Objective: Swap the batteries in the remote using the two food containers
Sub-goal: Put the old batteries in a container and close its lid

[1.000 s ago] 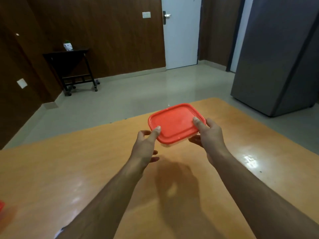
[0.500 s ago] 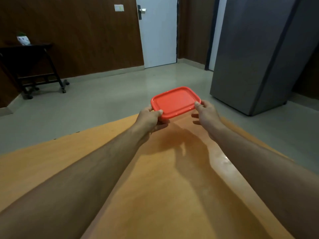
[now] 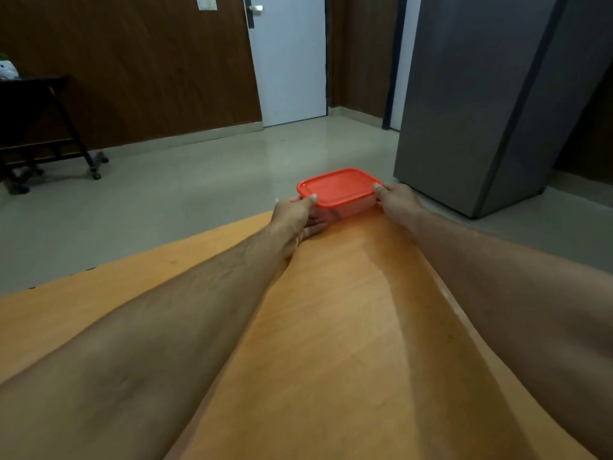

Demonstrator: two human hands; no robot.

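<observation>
A clear food container with a red lid [image 3: 340, 190] rests at the far corner of the orange wooden table [image 3: 331, 327]. Both my arms stretch out to it. My left hand [image 3: 295, 217] grips its left end, thumb on the lid and fingers under the side. My right hand [image 3: 396, 200] holds its right end with the thumb on the lid's edge. The lid is closed. What lies inside is blurred. No remote, batteries or second container are in view.
Beyond the table edge lies a pale tiled floor. A grey refrigerator [image 3: 491, 94] stands at the right, a white door [image 3: 292, 58] at the back, and a dark wheeled side table [image 3: 39, 121] at the far left.
Both hands have carried the container away from me, from mid-table to the far corner, and lowered it onto the table. My arms are now fully stretched.
</observation>
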